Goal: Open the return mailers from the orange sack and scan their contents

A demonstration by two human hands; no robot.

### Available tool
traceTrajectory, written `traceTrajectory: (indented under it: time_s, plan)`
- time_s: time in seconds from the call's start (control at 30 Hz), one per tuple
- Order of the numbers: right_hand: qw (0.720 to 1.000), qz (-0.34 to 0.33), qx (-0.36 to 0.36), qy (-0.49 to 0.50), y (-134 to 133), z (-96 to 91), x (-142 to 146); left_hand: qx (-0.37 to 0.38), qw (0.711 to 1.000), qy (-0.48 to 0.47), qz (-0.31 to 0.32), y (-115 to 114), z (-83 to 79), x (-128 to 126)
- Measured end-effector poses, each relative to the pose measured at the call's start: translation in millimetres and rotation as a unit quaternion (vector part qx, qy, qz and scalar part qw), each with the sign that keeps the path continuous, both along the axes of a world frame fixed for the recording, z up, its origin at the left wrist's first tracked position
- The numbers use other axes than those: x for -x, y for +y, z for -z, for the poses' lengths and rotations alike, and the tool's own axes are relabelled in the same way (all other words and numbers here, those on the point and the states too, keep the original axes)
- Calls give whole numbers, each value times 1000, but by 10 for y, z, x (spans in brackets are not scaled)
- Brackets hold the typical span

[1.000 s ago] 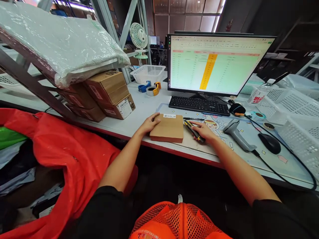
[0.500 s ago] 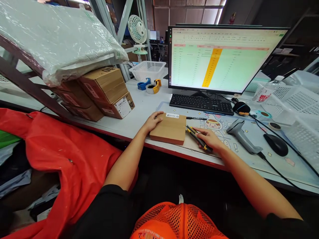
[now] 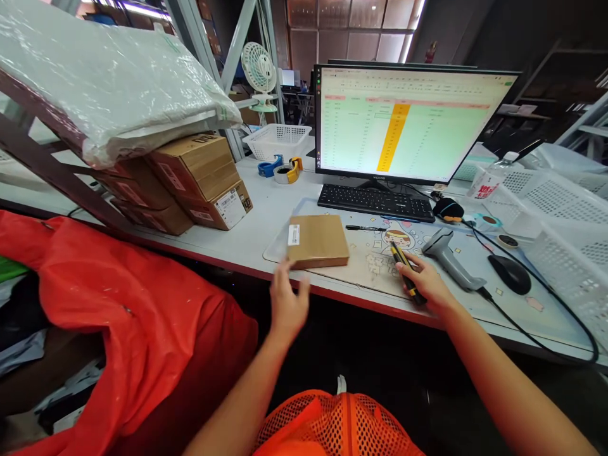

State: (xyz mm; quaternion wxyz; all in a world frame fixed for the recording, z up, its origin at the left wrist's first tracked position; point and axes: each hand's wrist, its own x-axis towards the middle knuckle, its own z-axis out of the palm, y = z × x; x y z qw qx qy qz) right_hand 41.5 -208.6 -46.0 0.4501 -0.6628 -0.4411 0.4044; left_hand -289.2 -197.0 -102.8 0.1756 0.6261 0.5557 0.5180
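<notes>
A flat brown cardboard box [image 3: 318,240] with a white label on its left side lies near the front edge of the grey desk [image 3: 266,215]. My left hand [image 3: 289,304] hangs in front of the desk edge just below the box, off it, fingers loosely spread and blurred. My right hand [image 3: 425,285] rests on the cartoon desk mat [image 3: 380,259] to the right of the box, closed round a yellow and black utility knife [image 3: 403,271] that points away from me.
A monitor [image 3: 403,123], keyboard [image 3: 375,202], barcode scanner [image 3: 449,256] and mouse [image 3: 510,273] stand behind and to the right. Stacked cartons [image 3: 199,183] sit at left under a plastic-wrapped bundle. White baskets [image 3: 555,215] crowd the right. A red bag [image 3: 128,310] hangs at lower left.
The box has been turned a quarter, its label now at the left. My left hand came off it and dropped below the desk edge. My right hand with the knife shifted right.
</notes>
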Motion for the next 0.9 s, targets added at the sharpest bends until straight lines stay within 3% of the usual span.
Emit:
traceTrajectory:
  time_s: [0.03, 0.07, 0.1, 0.13, 0.17, 0.2, 0.27, 0.3, 0.37, 0.43, 0.5, 0.6, 0.9]
  plan:
    - [1000, 1, -6, -23, 11, 12, -37, 3, 998, 30, 57, -278, 30, -61]
    - [999, -4, -10, -52, 32, 21, -63, 7, 984, 67, 164, -490, 23, -109]
    - [996, -16, -11, -85, 64, 27, -76, 9, 943, 113, 312, -616, -22, -136]
    - [992, -31, -10, -123, 104, 30, -77, 10, 920, 127, 371, -647, -100, -138]
    - [984, -48, -10, -169, 151, 28, -65, 0, 912, 127, 389, -585, -199, -115]
    - [973, -63, -15, -222, 201, 20, -44, -15, 924, 116, 364, -441, -305, -69]
    - [938, -84, -28, -336, 301, -7, 23, -71, 962, 89, 248, 0, -485, 57]
    - [919, -90, -31, -383, 345, -23, 63, -84, 964, 106, 230, 246, -539, 119]
    - [896, -97, -33, -432, 417, -51, 142, -61, 957, 148, 241, 679, -550, 207]
    - [893, -109, -35, -435, 460, -53, 207, -4, 953, 158, 260, 952, -449, 236]
    - [895, -122, -52, -427, 469, -20, 251, 19, 953, 141, 268, 1058, -298, 227]
    - [899, -123, -82, -412, 426, 62, 289, 4, 960, 116, 254, 1041, -132, 200]
    - [915, -116, -106, -372, 277, 125, 348, 10, 966, 119, 229, 999, -153, 173]
